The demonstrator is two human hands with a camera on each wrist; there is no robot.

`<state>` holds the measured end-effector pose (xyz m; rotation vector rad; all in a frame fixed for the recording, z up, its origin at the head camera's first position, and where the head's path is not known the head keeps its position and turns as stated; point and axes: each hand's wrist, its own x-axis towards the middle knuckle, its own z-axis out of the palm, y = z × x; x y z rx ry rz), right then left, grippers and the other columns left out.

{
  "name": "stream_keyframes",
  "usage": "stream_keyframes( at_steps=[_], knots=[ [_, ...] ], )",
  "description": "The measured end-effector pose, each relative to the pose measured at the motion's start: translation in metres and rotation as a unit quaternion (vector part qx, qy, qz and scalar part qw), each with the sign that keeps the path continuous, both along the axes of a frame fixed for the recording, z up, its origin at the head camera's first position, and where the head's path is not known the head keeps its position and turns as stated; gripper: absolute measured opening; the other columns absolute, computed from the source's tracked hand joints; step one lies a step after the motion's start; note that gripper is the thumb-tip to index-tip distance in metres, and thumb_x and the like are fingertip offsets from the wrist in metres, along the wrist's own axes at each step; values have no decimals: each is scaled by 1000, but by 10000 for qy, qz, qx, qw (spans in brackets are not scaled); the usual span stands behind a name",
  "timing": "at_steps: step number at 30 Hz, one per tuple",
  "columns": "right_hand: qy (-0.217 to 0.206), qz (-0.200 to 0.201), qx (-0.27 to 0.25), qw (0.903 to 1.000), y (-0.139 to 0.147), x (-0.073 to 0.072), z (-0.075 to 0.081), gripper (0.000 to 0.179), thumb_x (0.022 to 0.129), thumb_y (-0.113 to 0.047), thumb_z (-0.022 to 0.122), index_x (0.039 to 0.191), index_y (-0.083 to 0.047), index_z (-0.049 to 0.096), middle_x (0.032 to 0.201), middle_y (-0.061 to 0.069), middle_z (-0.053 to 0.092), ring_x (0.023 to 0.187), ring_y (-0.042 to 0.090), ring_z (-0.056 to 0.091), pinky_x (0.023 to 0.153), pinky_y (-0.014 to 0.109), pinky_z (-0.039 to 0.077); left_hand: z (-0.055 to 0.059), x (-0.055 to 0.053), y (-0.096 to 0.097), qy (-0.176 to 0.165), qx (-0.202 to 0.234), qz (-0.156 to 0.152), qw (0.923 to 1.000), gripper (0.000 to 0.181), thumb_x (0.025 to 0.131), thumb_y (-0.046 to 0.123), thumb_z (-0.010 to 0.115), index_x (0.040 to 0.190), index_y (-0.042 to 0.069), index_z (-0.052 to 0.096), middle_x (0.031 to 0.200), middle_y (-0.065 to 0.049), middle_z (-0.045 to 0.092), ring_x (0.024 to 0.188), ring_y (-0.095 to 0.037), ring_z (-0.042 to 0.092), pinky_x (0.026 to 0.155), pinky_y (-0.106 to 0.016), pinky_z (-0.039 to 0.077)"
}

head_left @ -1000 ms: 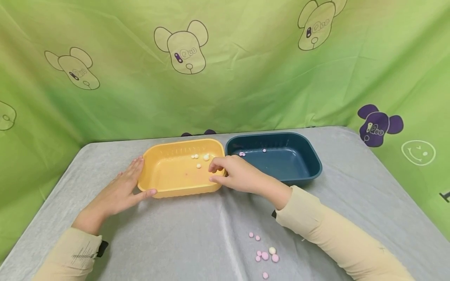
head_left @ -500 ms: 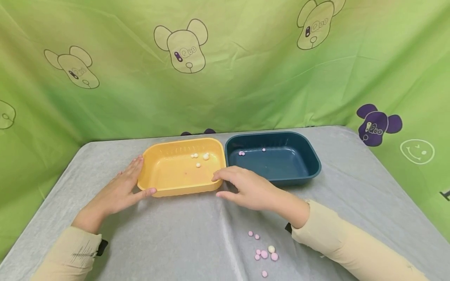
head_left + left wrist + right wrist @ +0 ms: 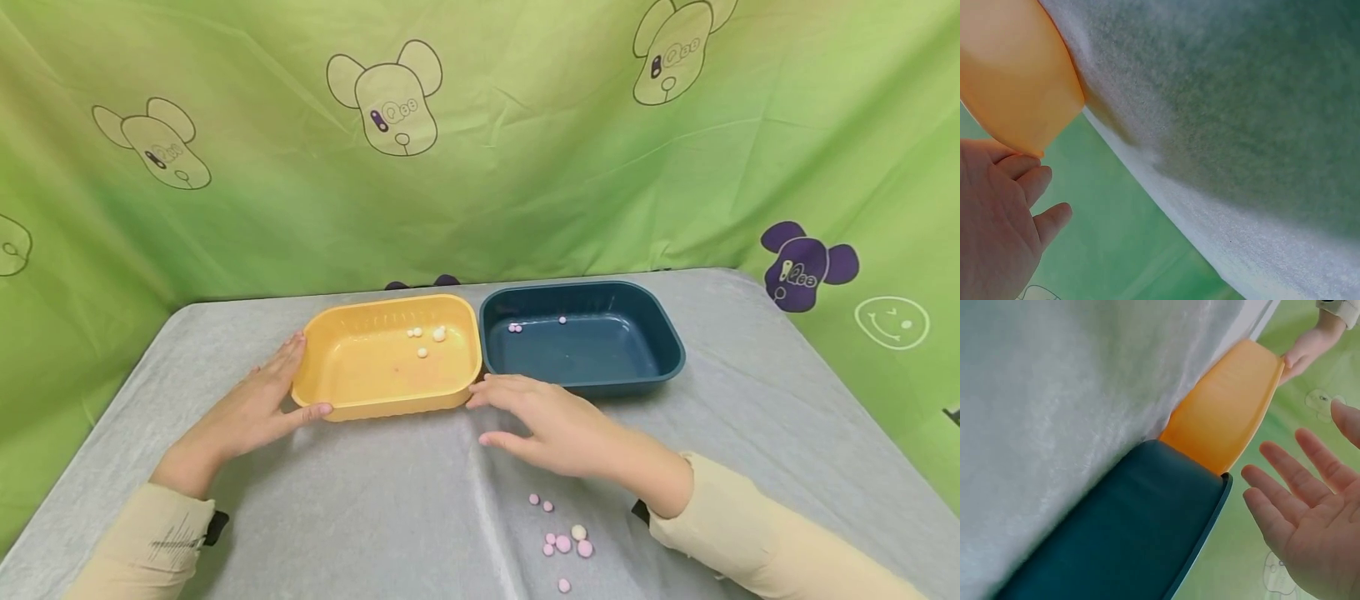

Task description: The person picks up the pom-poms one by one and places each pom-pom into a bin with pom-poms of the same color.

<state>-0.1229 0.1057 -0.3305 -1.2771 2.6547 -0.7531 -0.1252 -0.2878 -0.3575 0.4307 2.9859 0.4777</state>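
One green cloth backdrop, printed with mouse-head outlines, several cut off by the frame. Below, a grey-covered table, near edge running out of sight. Two beige sleeves, both cut off at the bottom, each with a black strap mostly tucked under the cuff.

On the table, end to end and seemingly touching, a dark blue tub on the right and a yellow tub on the left, both oblong with rounded corners.

Left hand at the yellow tub's left end, grip spread, fingers along the outer wall, thumb on the near corner; partly hidden behind the tub in the left wrist view. Right hand in front of the tubs' junction, covering part of the blue wall, grip spread, fingers extended and thumb apart; contact with the yellow rim hard to judge.

Loose on the table beside the right forearm, one cream ball and seven pink balls, round, pale, mixed in size, mostly clustered. Inside the yellow tub, white balls toward the right, the biggest bunched too closely to count. Inside the blue tub, three small pink balls, two touching, one apart.
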Motion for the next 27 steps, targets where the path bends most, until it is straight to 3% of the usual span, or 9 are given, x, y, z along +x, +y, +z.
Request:
stream_keyframes(
  at_steps=[19, 27],
  knots=[
    [203, -67, -29, 9998, 31, 18, -19, 31, 95, -29, 66, 123, -16, 67, 137, 2, 62, 134, 26, 53, 107, 48, 45, 1, -4, -1, -16, 140, -70, 9999, 104, 91, 57, 62, 157, -2, 7, 166, -21, 8, 152, -41, 14, 115, -70, 19],
    [338, -78, 47, 9994, 42, 27, -20, 30, 97, -35, 63, 123, -20, 67, 137, -2, 62, 134, 24, 53, 106, 47, 46, 1, -4, -3, -3, 170, -113, 9998, 104, 91, 55, 63, 157, -3, 7, 165, -22, 9, 152, -42, 15, 114, -70, 20]
  ],
)
